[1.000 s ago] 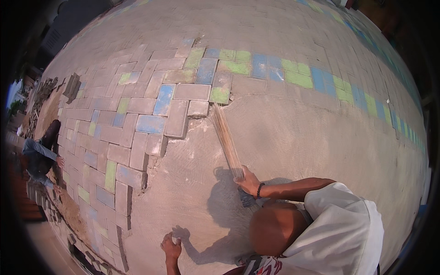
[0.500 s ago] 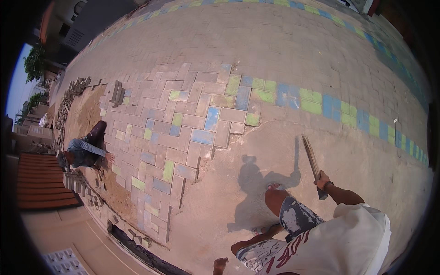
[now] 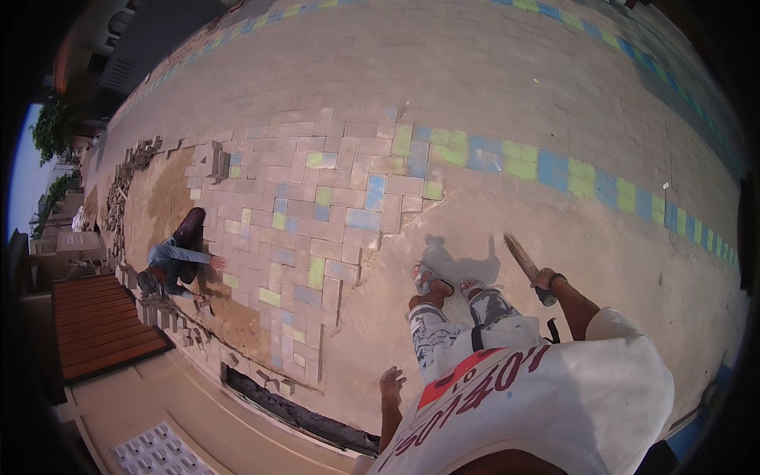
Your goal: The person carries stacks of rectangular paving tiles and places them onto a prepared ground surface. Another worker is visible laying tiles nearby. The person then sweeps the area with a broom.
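My right hand [image 3: 546, 282], with a dark band at the wrist, is wrapped round the thick end of a short stick broom [image 3: 520, 256]. The thin end of its bristles points up and away to the left, over the sandy ground. My left hand [image 3: 391, 383] hangs by my side with bent fingers a little apart and nothing in it. My sandalled feet [image 3: 428, 279] stand on sandy ground [image 3: 372, 309], just right of the stepped edge of the laid paving blocks [image 3: 305, 237].
A co-worker [image 3: 178, 257] crouches on a bare sand strip [image 3: 162, 190] at the left, one hand at the paving. A small block stack [image 3: 215, 162] stands on the paving; loose blocks [image 3: 131, 178] are heaped beyond. A dark trench [image 3: 293, 412] runs along the wall at lower left.
I have stepped forward, and both feet now show. The broom has swung slightly to the left, my left hand has come up into view, and the co-worker has bent lower.
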Demonstrator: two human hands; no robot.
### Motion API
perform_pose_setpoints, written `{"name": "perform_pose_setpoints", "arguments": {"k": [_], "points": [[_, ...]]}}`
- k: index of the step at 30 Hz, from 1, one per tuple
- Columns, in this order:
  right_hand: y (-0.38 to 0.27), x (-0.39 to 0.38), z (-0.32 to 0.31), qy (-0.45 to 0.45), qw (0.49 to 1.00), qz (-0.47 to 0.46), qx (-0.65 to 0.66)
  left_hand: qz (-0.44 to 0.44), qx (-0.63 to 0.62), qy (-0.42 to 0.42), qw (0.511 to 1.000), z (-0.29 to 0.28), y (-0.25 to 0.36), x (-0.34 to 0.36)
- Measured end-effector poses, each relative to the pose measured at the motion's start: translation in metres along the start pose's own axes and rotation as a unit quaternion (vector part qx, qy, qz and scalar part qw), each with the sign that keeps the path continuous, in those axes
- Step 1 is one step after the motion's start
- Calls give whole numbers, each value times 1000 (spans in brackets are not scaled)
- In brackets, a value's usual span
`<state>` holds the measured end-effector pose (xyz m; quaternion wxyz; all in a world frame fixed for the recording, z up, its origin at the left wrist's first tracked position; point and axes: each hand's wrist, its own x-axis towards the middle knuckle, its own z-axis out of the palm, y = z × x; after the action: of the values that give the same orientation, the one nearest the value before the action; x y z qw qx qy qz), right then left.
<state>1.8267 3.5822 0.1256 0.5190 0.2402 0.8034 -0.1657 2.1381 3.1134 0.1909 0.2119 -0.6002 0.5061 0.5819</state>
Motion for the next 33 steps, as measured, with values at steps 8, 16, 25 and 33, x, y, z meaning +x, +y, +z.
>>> {"name": "perform_pose_setpoints", "arguments": {"k": [8,16,25,33], "points": [[-58,-16,-1,-12,999,-12,35,92,21,-83,992,-9,65,72],[-114,-53,7,-13,994,4,109,78,86,-29,993,-61,248,139],[-120,-20,21,-29,987,76,140,75,133,-46,987,-17,382,197],[-181,-15,-57,-70,978,148,130,56,107,-137,983,68,439,250]]}}
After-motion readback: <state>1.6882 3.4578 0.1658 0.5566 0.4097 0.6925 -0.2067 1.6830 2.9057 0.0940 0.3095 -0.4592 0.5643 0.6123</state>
